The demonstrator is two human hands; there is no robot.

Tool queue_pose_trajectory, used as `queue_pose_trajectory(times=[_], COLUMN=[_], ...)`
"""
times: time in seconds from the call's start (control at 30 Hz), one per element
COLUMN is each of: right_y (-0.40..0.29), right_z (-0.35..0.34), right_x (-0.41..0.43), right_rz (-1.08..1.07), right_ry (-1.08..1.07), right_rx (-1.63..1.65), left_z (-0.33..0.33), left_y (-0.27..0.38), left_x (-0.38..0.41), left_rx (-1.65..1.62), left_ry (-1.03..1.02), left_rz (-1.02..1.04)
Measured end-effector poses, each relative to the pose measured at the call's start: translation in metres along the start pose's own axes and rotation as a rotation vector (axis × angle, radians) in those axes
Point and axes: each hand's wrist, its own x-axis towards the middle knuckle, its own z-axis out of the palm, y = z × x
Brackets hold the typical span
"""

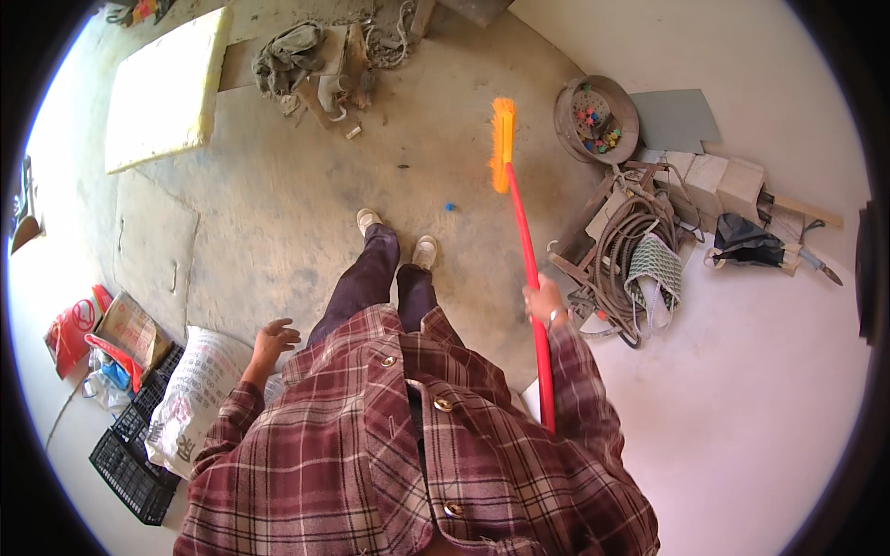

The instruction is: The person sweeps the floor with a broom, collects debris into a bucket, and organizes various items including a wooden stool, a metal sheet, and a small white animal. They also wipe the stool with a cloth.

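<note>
My right hand (544, 299) grips the red handle of a broom (527, 243), whose lower end passes beside my sleeve. Its orange bristle head (503, 144) points away from me, with bristles facing left. On the concrete floor (278, 201), past my shoes, lies a small blue object (450, 207), too small to identify. My left hand (277, 342) hangs by my hip with fingers apart and nothing in it. Closest to that hand is a white woven sack (201, 389) bearing printed writing.
A round sieve (596, 119) with colourful star-like pieces stands at upper right. Coiled hose (622, 243) and concrete blocks (723, 181) line the right wall. Black plastic crates (135, 479) lie at lower left. Scrap wood and a dark cloth (288, 59) sit ahead, near a pale foam slab (167, 90).
</note>
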Motion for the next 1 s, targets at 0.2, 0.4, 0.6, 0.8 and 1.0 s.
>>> queue_pose_trajectory(times=[0.2,0.4,0.6,0.8,1.0], right_y=[-0.04,-0.068,-0.011,-0.01,-0.041], right_z=[0.078,0.113,0.099,0.163,0.147], right_x=[0.13,0.064,-0.048,0.038,-0.012], right_rz=[-0.027,-0.12,0.091,0.156,0.048], right_ry=[-0.182,-0.37,-0.267,-0.573,-0.675], right_rx=[0.348,0.491,0.455,0.787,0.913], left_z=[0.006,-0.007,-0.012,-0.02,-0.025], left_y=[-0.002,0.01,0.009,0.013,0.056], left_x=[-0.015,-0.022,-0.014,-0.006,0.023], left_rx=[0.065,0.137,-0.006,0.076,0.212], left_ry=[-0.039,-0.018,0.006,-0.063,-0.022], left_rz=[0.036,0.018,0.016,0.017,0.083])
